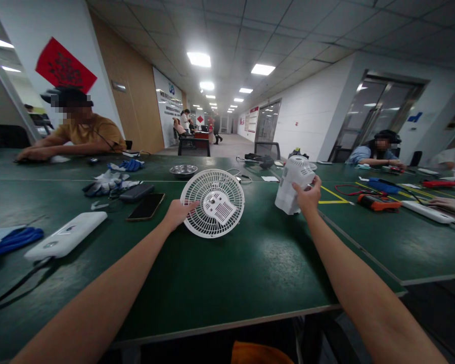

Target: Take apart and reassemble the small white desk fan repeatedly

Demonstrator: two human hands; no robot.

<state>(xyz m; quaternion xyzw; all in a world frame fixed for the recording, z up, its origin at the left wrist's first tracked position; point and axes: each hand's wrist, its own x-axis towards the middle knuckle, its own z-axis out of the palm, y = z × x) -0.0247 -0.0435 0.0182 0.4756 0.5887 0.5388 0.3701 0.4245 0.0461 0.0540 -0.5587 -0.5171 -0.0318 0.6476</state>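
My left hand (pixel 178 214) grips a round white fan grille (pixel 233 194) by its left side, with the thumb or a finger laid across the bars. The grille is tilted up towards me, and a slotted housing shows at its middle. In my right hand (pixel 309 194) is a white plastic fan base (pixel 291 184), held from its right side. Vent slots mark its rounded top. The base stands or hovers close to the green table; I cannot tell whether it touches. A gap of bare tabletop separates the two parts.
A metal bowl (pixel 183 171) sits behind the grille. To the left lie a phone (pixel 146 207), a black case (pixel 137 192), gloves (pixel 108 183) and a white power bank (pixel 66 235). An orange multimeter (pixel 379 203) lies to the right. People sit across the green table (pixel 227 288).
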